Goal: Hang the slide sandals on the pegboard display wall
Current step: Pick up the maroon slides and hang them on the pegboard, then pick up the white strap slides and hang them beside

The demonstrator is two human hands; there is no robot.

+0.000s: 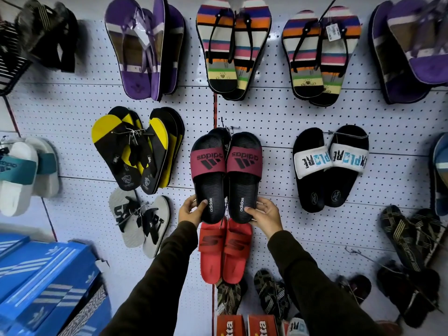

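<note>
A pair of black slide sandals with maroon straps hangs toe-up in the middle of the white pegboard. My left hand grips the heel of the left slide. The right slide has its heel held by my right hand. The tops of both slides sit by a metal hook with a string tag. Both of my arms wear dark sleeves.
Many other pairs hang around: red slides just below, black-and-white slides to the right, yellow-black flip-flops and grey flip-flops to the left, striped and purple ones above. Blue shoe boxes stack at lower left. A bare hook juts out at lower right.
</note>
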